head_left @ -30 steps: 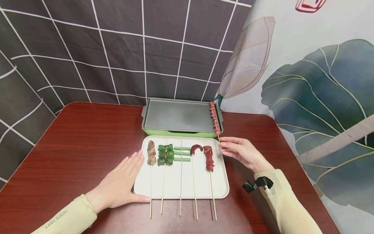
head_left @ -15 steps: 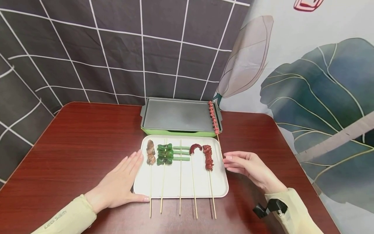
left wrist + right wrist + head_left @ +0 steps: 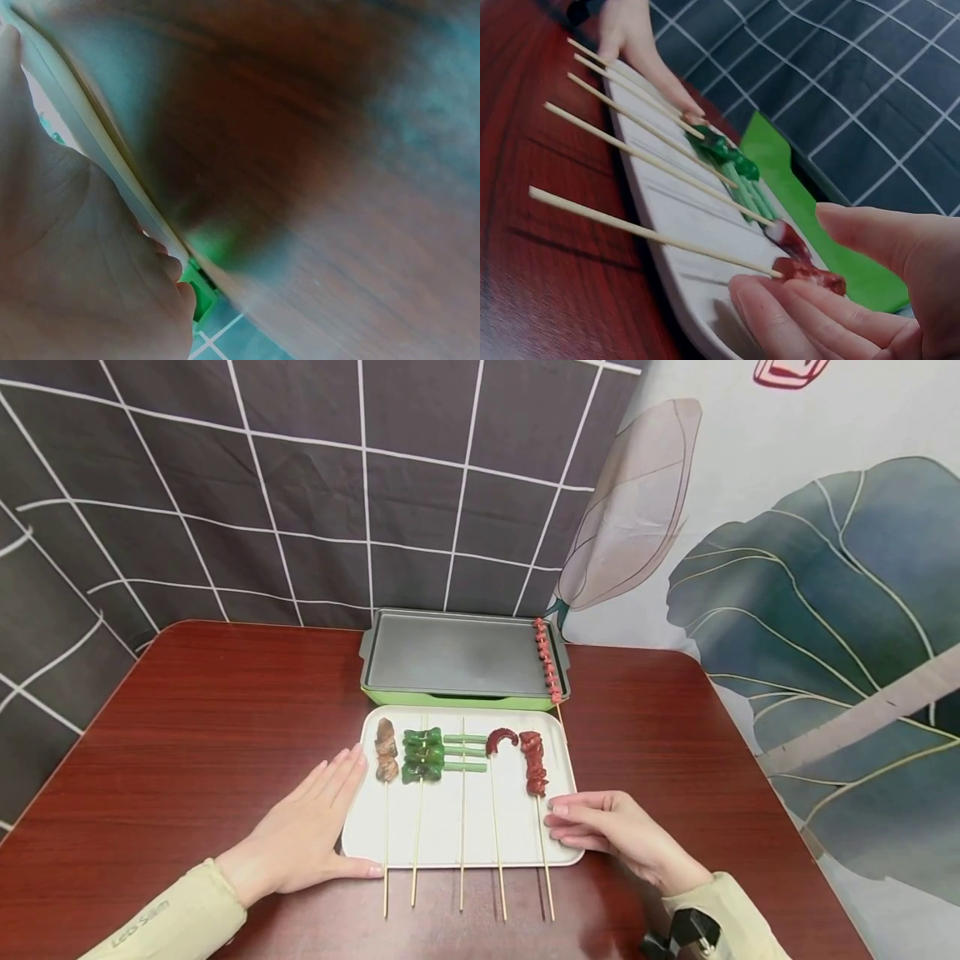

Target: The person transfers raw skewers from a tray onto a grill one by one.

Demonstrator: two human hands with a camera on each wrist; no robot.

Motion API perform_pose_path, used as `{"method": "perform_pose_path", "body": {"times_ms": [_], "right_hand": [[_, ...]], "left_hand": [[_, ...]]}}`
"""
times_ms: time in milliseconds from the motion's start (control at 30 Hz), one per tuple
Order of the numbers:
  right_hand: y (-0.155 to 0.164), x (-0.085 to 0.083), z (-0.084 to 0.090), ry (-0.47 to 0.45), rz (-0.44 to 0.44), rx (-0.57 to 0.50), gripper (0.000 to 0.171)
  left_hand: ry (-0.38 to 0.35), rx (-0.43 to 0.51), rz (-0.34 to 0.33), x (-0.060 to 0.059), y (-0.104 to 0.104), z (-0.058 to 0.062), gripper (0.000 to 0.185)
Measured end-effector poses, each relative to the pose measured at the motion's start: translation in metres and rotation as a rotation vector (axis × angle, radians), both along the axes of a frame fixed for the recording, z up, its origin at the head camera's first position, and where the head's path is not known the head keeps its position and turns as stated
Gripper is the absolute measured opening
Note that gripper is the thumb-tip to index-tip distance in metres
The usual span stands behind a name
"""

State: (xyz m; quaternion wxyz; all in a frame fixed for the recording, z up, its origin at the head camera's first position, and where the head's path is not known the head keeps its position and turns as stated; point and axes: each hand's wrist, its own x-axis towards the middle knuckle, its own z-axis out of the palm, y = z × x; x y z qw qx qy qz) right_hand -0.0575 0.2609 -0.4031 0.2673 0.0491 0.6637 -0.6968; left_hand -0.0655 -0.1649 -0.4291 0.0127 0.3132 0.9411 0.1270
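Note:
My left hand (image 3: 303, 835) lies with straight fingers along the left rim of a white tray (image 3: 441, 827), its thumb at the near left corner. Over the tray's right side, my right hand (image 3: 626, 839) reaches to the stick of the red meat skewer (image 3: 534, 764). The right wrist view shows its thumb and fingers (image 3: 817, 319) spread apart, fingertips close beside the meat. Left of that skewer lie a curled tentacle skewer (image 3: 501, 741), a skewer of green stalks (image 3: 465, 767), a green pepper skewer (image 3: 423, 756) and a brown-chunk skewer (image 3: 386, 752). Their sticks overhang the near rim.
Behind the tray stands a green grill with a grey plate (image 3: 450, 652). A skewer of small pink-red pieces (image 3: 547, 660) lies along the plate's right edge, its stick pointing toward the tray. The reddish-brown table (image 3: 225, 710) ends at the grid-patterned cloth (image 3: 300, 485) behind.
My right hand has let go of the pink-red skewer on the grill. It moved back toward me, then left over the tray to the meat skewer. My left hand stays put.

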Motion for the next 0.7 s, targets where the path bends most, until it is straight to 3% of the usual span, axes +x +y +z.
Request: {"method": "perform_pose_path", "body": {"times_ms": [433,700], "right_hand": [[-0.014,0.008,-0.005,-0.021,0.038,0.023,0.045],[-0.015,0.008,-0.007,0.001,0.015,0.030,0.038]], "left_hand": [[-0.004,-0.014,0.005,-0.001,0.000,-0.001,0.128],[-0.007,-0.010,0.005,0.000,0.000,-0.001,0.128]]}}
